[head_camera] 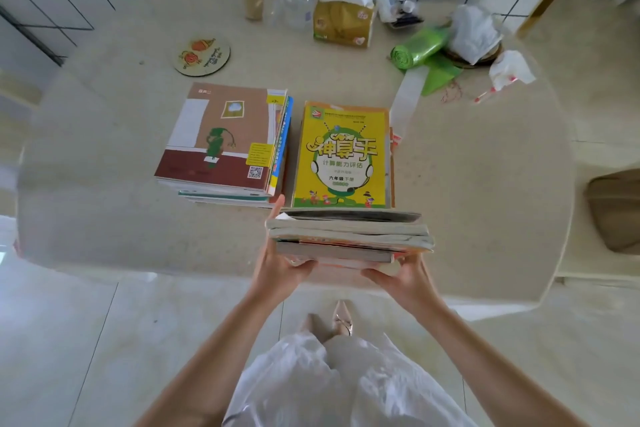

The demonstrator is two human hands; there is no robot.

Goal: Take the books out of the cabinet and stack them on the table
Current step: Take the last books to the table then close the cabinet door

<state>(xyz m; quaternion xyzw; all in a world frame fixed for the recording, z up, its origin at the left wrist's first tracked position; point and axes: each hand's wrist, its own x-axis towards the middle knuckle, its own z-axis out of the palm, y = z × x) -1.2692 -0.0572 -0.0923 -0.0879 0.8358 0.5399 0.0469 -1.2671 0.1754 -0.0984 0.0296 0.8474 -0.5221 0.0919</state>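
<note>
While both hands, left (280, 274) and right (405, 279), grip a bundle of books (349, 236) from underneath, it hovers just short of the yellow workbook pile (341, 156); next it probably gets lowered squarely on top.

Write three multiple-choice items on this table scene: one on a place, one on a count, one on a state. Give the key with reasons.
1. Where is the yellow-covered book?
A. atop the right-hand pile
B. on the floor
C. by the wall

2. How many book piles lie on the table?
A. one
B. two
C. four

3. The bundle of books is
A. lying on the floor
B. held by both hands
C. standing on a shelf

Key: A, it tops the pile right of the brown-covered pile; B, two piles side by side; B, left hand and right hand grip it.
</note>
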